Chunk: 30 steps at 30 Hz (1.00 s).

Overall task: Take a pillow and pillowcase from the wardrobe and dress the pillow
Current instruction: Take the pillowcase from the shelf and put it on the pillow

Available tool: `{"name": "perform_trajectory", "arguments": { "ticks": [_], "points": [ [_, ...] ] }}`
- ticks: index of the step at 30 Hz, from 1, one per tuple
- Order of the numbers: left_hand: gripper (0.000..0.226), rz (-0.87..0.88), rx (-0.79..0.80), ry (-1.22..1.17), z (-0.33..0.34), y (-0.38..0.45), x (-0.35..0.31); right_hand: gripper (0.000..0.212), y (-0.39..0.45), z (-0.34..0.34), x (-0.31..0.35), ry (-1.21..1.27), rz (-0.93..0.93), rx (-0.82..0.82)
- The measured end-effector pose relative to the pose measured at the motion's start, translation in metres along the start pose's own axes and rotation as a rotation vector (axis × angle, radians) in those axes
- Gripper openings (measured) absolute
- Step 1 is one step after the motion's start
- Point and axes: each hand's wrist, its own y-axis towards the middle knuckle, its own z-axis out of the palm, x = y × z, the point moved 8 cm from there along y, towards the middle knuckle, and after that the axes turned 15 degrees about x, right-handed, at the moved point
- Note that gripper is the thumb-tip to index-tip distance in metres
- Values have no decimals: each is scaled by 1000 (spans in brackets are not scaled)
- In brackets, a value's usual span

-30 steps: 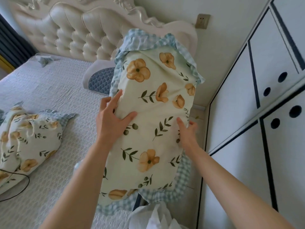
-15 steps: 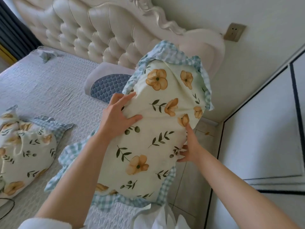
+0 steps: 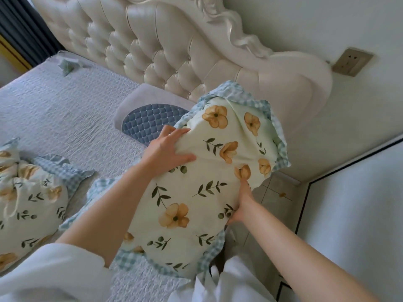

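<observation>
The pillow wears a cream pillowcase printed with orange flowers and green sprigs, edged by a blue gingham frill. It stands tilted over the bed's right edge, its far end toward the headboard. My left hand presses flat on its upper left side, fingers spread and pinching a fold. My right hand grips its right edge from the side, fingers tucked behind. The pillow itself is hidden inside the case.
A second pillow in the same print lies at the left on the grey quilted bedspread. A blue quilted cushion leans on the tufted cream headboard. White wardrobe doors stand at right, across a narrow tiled floor gap.
The pillow has tipped down and forward toward the bed and headboard. My left hand slid higher on it; my right hand shifted from the front face to its right edge.
</observation>
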Motion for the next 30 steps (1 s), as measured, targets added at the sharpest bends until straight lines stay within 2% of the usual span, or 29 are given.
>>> {"name": "perform_trajectory", "arguments": {
  "ticks": [6, 9, 13, 17, 19, 21, 22, 23, 24, 26, 27, 29, 30],
  "points": [
    [80, -9, 89, 20, -7, 79, 9, 94, 40, 16, 43, 22, 107, -24],
    [77, -44, 129, 49, -11, 122, 19, 84, 66, 29, 67, 24, 183, 44],
    [73, -96, 177, 104, -21, 180, 31, 84, 100, 55, 94, 68, 294, 125],
    [50, -60, 112, 150, -35, 236, 38, 76, 131, 102, 120, 165, 342, 250],
    [44, -167, 186, 97, -22, 258, 60, 75, 150, 131, 129, 287, 356, 277],
    [47, -314, 281, 29, 7, 264, 94, 80, 169, 155, 137, 391, 378, 297],
    [50, -385, 279, -47, 22, 259, 114, 85, 184, 156, 139, 317, 376, 256],
    [51, -471, 231, -159, 38, 247, 135, 92, 194, 149, 146, 185, 377, 149],
    [51, -575, 156, -283, 53, 229, 158, 92, 205, 147, 155, 31, 383, 144],
    [52, -798, 57, -469, 93, 185, 196, 70, 221, 156, 170, 2, 425, 285],
    [53, -888, 76, -533, 116, 165, 206, 63, 224, 157, 171, 15, 484, 301],
    [54, -1000, 143, -672, 161, 135, 214, 67, 230, 155, 176, -142, 551, 310],
    [56, -1026, 139, -764, 177, 126, 213, 72, 234, 151, 181, -310, 536, 292]
  ]
}}
